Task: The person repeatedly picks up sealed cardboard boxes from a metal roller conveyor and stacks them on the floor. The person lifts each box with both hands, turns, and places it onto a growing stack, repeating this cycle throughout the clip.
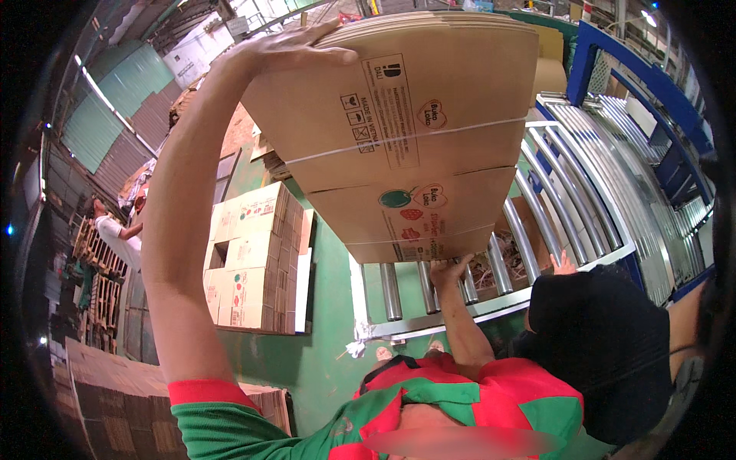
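Observation:
A thick bundle of flattened cardboard boxes (452, 84), brown and printed, stands tilted up in front of me with a pale strap (414, 136) round its middle. My left hand (307, 50) grips its upper left corner, with some fingers over the top edge and one digit along the printed face. Under the lower edge, my right hand (450, 270) holds the bundle from below, its fingers partly hidden. The bundle's lower end hangs over the near left part of a roller conveyor (544, 208).
At right, a co-worker in dark clothing (598, 345) has a hand (565, 263) near the conveyor's frame. Stacked bundled cartons (253, 261) stand on the green floor (326, 295) at left. More flat cardboard (123, 391) lies lower left. Another person (116, 234) is far left. A blue metal frame (640, 73) spans the conveyor behind.

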A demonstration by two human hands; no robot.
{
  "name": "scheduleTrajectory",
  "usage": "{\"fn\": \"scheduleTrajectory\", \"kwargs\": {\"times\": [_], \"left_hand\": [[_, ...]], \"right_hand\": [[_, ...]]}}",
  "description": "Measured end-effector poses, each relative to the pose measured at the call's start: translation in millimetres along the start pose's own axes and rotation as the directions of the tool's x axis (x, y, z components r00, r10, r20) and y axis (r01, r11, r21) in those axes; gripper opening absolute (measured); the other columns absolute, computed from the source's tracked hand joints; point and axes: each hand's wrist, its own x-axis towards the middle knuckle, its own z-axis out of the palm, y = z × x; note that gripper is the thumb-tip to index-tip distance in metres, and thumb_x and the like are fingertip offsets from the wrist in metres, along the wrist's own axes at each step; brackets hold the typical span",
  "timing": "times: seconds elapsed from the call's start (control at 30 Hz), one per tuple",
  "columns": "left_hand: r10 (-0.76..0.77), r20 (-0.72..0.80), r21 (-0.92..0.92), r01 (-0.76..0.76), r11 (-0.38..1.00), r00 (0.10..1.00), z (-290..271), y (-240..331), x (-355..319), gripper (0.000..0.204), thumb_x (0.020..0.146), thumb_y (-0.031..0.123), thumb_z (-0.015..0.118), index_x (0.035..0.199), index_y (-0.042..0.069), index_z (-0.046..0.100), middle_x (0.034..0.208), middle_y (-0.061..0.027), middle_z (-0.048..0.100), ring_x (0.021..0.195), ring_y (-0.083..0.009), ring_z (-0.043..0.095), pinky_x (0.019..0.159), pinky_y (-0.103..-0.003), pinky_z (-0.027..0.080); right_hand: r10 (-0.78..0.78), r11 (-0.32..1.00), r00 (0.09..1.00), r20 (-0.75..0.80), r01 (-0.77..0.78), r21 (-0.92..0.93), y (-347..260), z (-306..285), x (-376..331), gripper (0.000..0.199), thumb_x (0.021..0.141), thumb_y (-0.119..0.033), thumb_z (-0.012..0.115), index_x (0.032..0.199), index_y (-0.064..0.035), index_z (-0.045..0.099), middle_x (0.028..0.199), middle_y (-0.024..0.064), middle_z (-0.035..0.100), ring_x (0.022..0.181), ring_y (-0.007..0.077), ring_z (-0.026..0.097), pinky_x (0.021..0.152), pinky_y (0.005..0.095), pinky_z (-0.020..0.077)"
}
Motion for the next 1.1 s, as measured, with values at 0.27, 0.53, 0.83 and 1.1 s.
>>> {"fn": "scheduleTrajectory", "kwargs": {"times": [0.27, 0.53, 0.83, 1.1], "left_hand": [[0.045, -0.1, -0.008, -0.046, 0.999, 0.994, 1.8, 16.4, -30.4, 0.12, 0.062, 0.095, 0.045, 0.154, 0.018, 0.032, 0.153, -0.023, 0.036, 0.143, -0.0405, 0.033, 0.117, -0.056, 0.025], [0.033, -0.045, 0.018, -0.032, 0.999, 0.998, -5.7, 26.9, -35.4, 0.117, 0.066, 0.093, 0.044, 0.154, 0.017, 0.032, 0.152, -0.0242, 0.036, 0.142, -0.0413, 0.033, 0.118, -0.053, 0.025], [0.114, 0.094, 0.078, -0.122, 0.989, 0.989, -25.7, 6.3, -19.0, 0.107, 0.08, 0.084, 0.041, 0.151, 0.004, 0.034, 0.153, -0.0285, 0.031, 0.144, -0.0373, 0.029, 0.118, -0.05, 0.023], [0.16, -0.033, 0.028, -0.159, 0.987, 0.987, -7.6, -5.7, -17.8, 0.103, 0.085, 0.082, 0.037, 0.152, 0.005, 0.031, 0.152, -0.0244, 0.034, 0.14, -0.0328, 0.034, 0.116, -0.044, 0.028]], "right_hand": [[-0.086, 0.927, 0.988, 0.125, 0.125, -0.353, -0.6, 73.8, -47.5, 0.094, 0.088, -0.081, 0.033, 0.157, -0.0196, 0.018, 0.162, 0.0067, 0.02, 0.147, 0.0288, 0.023, 0.119, 0.0527, 0.0194], [-0.609, -0.385, -0.154, 0.778, 0.915, -0.12, -77.7, 343.6, -154.0, 0.078, 0.099, -0.053, 0.043, 0.154, -0.0021, 0.019, 0.159, 0.0231, 0.019, 0.148, 0.0349, 0.02, 0.121, 0.0501, 0.0134], [-0.013, -0.88, -0.238, 0.971, 0.464, 0.102, -139.4, 495.2, -159.1, 0.048, 0.094, -0.045, 0.061, 0.119, -0.0031, 0.059, 0.117, 0.0157, 0.062, 0.116, 0.0348, 0.055, 0.101, 0.0471, 0.0422], [0.017, -0.844, -0.392, 0.92, 0.488, 0.224, -144.7, 482.2, -104.0, 0.049, 0.094, -0.041, 0.061, 0.123, -0.0026, 0.051, 0.125, 0.0198, 0.051, 0.127, 0.0385, 0.042, 0.11, 0.0513, 0.0281]]}}
